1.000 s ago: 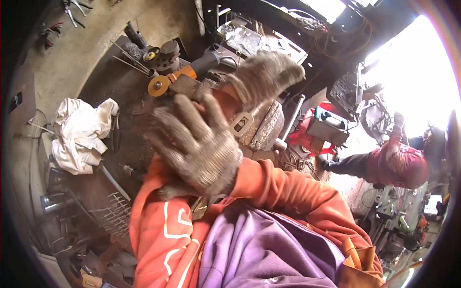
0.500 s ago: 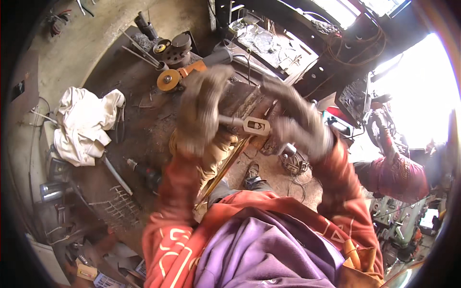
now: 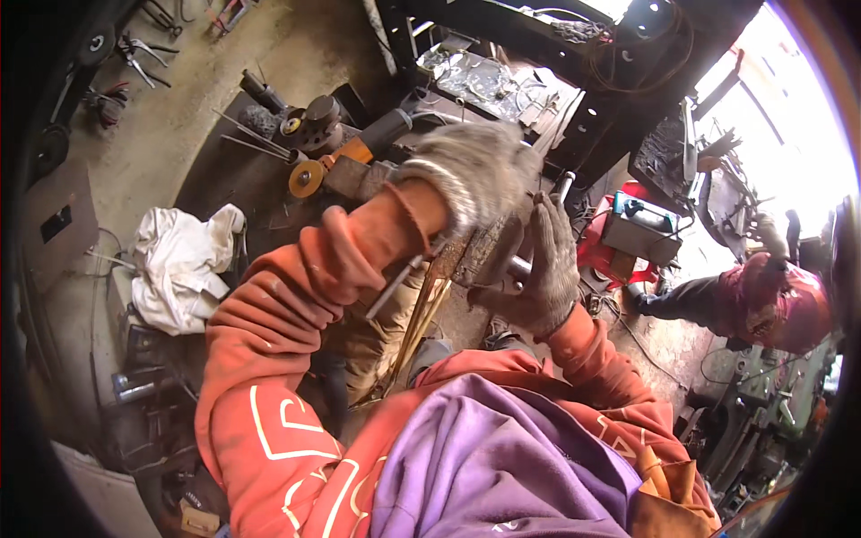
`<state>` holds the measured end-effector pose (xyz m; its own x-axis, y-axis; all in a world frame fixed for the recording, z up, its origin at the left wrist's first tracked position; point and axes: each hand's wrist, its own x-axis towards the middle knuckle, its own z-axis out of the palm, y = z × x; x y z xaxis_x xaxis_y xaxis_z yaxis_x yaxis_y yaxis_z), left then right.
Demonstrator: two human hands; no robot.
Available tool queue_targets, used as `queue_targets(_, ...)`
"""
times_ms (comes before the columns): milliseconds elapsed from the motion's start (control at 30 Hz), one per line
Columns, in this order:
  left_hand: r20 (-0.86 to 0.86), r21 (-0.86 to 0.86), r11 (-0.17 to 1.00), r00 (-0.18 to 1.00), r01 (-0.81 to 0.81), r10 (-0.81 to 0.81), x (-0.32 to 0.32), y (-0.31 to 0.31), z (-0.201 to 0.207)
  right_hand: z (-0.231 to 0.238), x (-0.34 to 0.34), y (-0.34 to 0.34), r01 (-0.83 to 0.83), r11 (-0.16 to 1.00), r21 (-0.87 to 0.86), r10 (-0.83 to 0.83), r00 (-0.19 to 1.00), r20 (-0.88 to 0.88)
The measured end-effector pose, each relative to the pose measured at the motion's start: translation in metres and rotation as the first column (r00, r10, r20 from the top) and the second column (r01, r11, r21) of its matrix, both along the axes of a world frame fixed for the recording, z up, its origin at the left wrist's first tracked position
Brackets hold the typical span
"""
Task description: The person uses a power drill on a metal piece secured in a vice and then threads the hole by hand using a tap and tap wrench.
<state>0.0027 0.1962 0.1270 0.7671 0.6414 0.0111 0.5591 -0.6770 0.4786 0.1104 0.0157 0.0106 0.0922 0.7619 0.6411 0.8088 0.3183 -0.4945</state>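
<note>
Plainly, the gloved right hand [image 3: 549,269] has its grip spread wide, thumb well apart from the raised fingers. The gloved left hand [image 3: 471,170] is blurred, so its grip cannot be told; a thin metal rod [image 3: 395,287] slants below its wrist. An orange angle grinder [image 3: 352,152] lies on the worktop [image 3: 260,202].

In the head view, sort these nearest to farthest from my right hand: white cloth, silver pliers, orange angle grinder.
Going outward from your right hand:
1. Orange angle grinder: up and to the left.
2. White cloth: well out to the left.
3. Silver pliers: toward the upper-left corner.
</note>
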Motion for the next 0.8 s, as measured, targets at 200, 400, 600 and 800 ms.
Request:
queue_targets(200,-0.193,0.107,0.994,0.98,-0.029,0.05,0.03,-0.052,0.006,-0.042,0.002,0.023,-0.202,0.94,-0.274,0.157,0.971,-0.178)
queue_targets(400,-0.292,0.704,0.678,0.956,0.209,0.009,0.018,-0.128,-0.024,-0.032,0.007,0.019,-0.188,0.962,-0.199,0.143,0.965,-0.219)
queue_targets(600,0.009,0.515,0.827,0.963,0.227,-0.27,-0.07,-0.174,-0.028,-0.026,0.004,0.029,-0.197,0.96,-0.197,0.158,0.968,-0.197)
queue_targets(800,0.392,0.366,0.928,0.917,-0.074,-0.081,-0.061,-0.157,-0.042,-0.077,0.013,0.029,-0.316,0.879,-0.356,0.105,0.858,-0.502)
